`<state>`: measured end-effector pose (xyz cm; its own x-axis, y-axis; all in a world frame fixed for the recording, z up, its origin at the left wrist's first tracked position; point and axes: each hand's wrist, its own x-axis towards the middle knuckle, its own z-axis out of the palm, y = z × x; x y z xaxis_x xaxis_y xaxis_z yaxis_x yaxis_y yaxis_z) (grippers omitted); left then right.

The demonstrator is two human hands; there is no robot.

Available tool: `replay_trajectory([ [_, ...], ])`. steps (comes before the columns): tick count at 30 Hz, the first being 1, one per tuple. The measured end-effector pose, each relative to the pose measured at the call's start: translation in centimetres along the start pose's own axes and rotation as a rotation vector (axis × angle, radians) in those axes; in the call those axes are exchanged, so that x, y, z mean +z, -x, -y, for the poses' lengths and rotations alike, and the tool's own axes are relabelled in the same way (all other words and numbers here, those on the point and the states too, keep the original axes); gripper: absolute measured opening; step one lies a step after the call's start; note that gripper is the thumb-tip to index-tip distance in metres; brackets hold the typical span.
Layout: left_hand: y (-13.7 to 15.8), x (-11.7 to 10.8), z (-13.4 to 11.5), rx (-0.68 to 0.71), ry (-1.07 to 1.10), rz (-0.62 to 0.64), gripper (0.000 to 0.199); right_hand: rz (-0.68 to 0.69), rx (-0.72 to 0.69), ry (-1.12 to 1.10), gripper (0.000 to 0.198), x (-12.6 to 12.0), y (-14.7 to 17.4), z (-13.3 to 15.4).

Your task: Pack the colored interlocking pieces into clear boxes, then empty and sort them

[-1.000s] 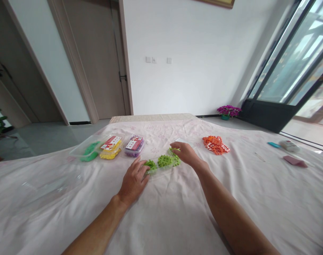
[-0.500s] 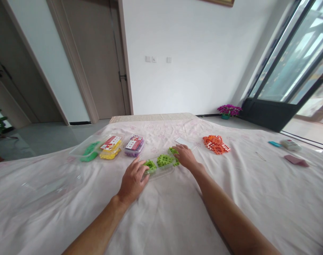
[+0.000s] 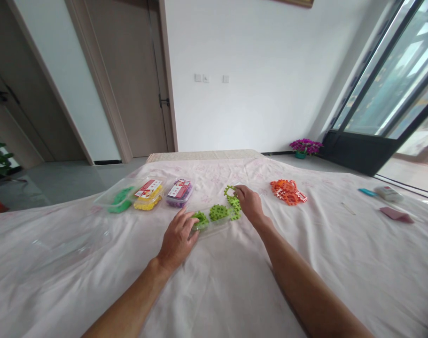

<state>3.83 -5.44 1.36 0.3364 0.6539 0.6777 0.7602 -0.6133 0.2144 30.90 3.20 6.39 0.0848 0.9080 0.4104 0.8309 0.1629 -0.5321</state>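
My right hand point(image 3: 250, 205) pinches a lime-green interlocking plastic piece point(image 3: 228, 189) with a ring-like opening, lifted at the right end of a clear plastic box point(image 3: 215, 229). More lime-green notched pieces point(image 3: 219, 212) lie in the box. Its left end is gripped by my left hand point(image 3: 176, 238), thumb and fingers curled around it beside another green piece point(image 3: 200, 219). The fingertips of the right hand partly cover the piece it holds.
Behind to the left are a labelled box of purple pieces point(image 3: 179, 193), a box of yellow pieces point(image 3: 148, 203) and green pieces point(image 3: 122, 199) in a clear container. Orange pieces point(image 3: 288, 192) are piled at the right. A clear lid-like tray point(image 3: 71, 246) lies at left.
My right hand has closed on a green ring-shaped piece and raised it slightly at the box's right end. The left hand stays at the box's left end.
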Motion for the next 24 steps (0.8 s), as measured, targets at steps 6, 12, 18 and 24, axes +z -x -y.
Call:
replay_trajectory([
  [6, 0.2, 0.2, 0.1, -0.044, 0.063, -0.029, 0.051, 0.180, -0.072, -0.402, 0.025, 0.5, 1.0, 3.7],
  [12, 0.2, 0.1, 0.0, -0.078, 0.107, -0.018, 0.064, 0.313, -0.203, -0.339, 0.023, 1.2, 3.5, 6.8],
  [18, 0.3, 0.4, 0.4, -0.069, 0.090, -0.004, 0.064, 0.341, -0.271, -0.209, 0.023, 1.7, 4.1, 7.7],
  [24, 0.3, 0.3, 0.3, -0.061, 0.011, 0.025, 0.053, 0.379, -0.406, -0.123, 0.028, 2.2, 4.3, 7.8],
])
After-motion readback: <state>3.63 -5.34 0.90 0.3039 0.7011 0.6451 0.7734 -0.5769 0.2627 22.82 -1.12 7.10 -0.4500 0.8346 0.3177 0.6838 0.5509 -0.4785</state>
